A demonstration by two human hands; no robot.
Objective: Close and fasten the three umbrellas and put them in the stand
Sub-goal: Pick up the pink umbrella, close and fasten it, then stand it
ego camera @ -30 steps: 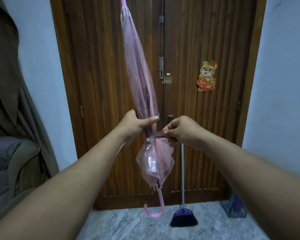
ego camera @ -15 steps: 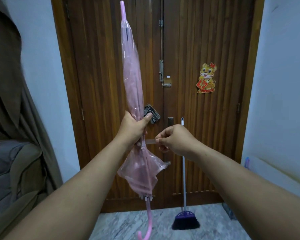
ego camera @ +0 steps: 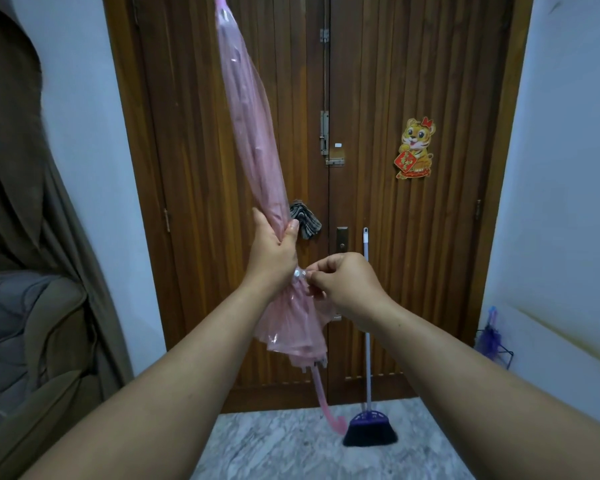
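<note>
A folded pink see-through umbrella point(ego camera: 253, 133) is held tip-up, handle down, in front of the wooden door. My left hand point(ego camera: 272, 251) grips its gathered canopy round the middle. My right hand point(ego camera: 343, 282) pinches the umbrella's strap at the small clear snap point(ego camera: 298, 274) against the canopy, just below the left hand. The pink hooked handle point(ego camera: 329, 410) hangs near the floor. At the right wall stands a dark wire stand point(ego camera: 496, 344) with a purple umbrella in it.
A closed double wooden door point(ego camera: 378, 202) fills the view ahead, with a tiger sticker and bolts. A purple broom point(ego camera: 369, 427) leans on the door. A brown curtain and a grey sofa point(ego camera: 21, 334) are at the left. The floor is marble.
The umbrella has tilted so its tip leans left and runs out of the top of the view. My right hand has brought the strap in from the right to the snap on the canopy.
</note>
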